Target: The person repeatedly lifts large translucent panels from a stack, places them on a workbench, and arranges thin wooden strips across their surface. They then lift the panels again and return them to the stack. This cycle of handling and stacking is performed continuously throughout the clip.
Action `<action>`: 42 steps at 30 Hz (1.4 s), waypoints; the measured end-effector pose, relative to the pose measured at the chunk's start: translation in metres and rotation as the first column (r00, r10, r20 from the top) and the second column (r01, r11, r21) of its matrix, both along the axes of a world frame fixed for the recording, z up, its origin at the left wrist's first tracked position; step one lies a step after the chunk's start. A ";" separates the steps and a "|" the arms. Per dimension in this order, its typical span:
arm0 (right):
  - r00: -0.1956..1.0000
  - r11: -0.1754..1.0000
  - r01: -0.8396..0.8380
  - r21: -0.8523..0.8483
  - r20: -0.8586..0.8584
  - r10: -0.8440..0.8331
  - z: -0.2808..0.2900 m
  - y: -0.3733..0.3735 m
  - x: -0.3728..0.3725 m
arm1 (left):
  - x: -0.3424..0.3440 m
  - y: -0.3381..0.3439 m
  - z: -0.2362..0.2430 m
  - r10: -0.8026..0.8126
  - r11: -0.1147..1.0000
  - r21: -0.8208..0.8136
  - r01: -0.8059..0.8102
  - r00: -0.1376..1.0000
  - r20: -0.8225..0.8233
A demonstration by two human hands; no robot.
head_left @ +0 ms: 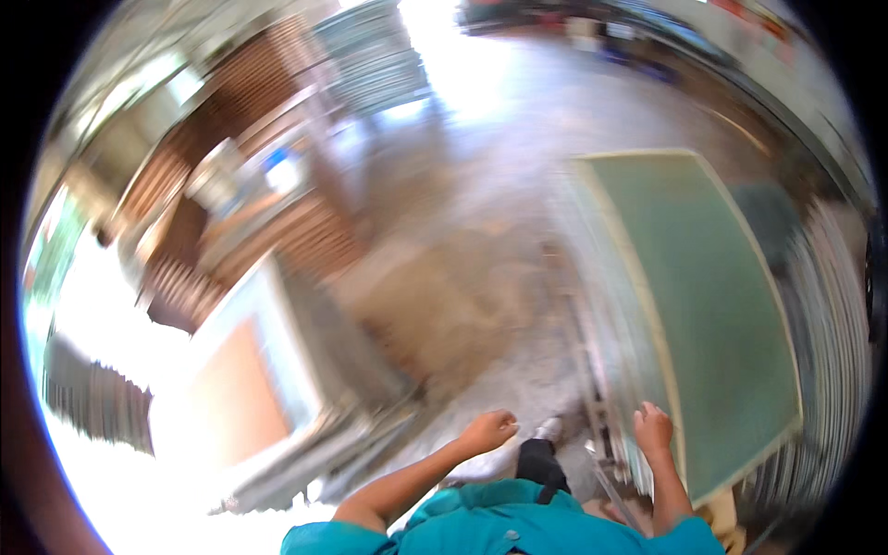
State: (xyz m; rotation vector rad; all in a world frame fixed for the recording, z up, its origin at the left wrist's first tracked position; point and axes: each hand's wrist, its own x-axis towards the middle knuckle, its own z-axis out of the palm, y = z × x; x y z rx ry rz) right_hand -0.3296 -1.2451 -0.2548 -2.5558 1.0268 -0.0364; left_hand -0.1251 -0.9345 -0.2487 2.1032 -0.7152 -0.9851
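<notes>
My left hand [490,430] hangs low at centre, fingers curled; whether it holds anything small is unclear. My right hand [652,427] is beside the left edge of a stack of green-topped panels [694,305] with pale borders, its fingers bent; contact and anything in them cannot be made out. The stack stands on a metal support [583,361] to my right. My left hand is over the floor, between that stack and a pile of pale boards [319,361] with an orange panel [236,388] on top. My shoe [548,428] shows between my hands. The picture is blurred.
A floor aisle [444,305] runs ahead. At back left are wooden stacks [287,240] with a pale bucket [211,180] and a blue-and-white container [282,171], and a bluish stack [370,55]. More upright sheets [828,333] line the far right. Small objects [620,55] stand along the back.
</notes>
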 end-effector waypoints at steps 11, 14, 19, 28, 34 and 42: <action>0.206 0.329 -0.894 -0.304 0.373 0.904 0.079 0.448 0.210 | -0.156 0.428 0.012 0.888 0.440 0.019 -0.898 0.438 0.141; -0.055 0.084 -0.907 -0.412 0.314 0.948 0.096 0.578 0.249 | -0.210 0.493 -0.007 0.988 0.146 -0.092 -0.985 0.141 0.057; -0.011 0.076 -0.881 -0.468 0.181 0.983 0.031 0.731 0.292 | -0.247 0.558 0.009 0.953 -0.288 -0.158 -0.945 -0.266 -0.146; -0.220 -0.196 -0.967 -0.164 0.144 0.965 0.102 0.755 0.323 | -0.233 0.693 0.047 0.925 -0.297 -0.288 -0.911 -0.349 0.152; -0.085 -0.075 -0.942 -0.327 0.016 0.996 0.064 0.763 0.354 | -0.050 0.804 0.135 0.527 0.376 0.058 -0.925 0.265 0.807; -0.100 -0.100 -0.966 -0.239 -0.014 0.995 0.097 0.774 0.399 | 0.110 0.875 0.092 -0.099 0.570 0.632 -0.525 0.720 0.687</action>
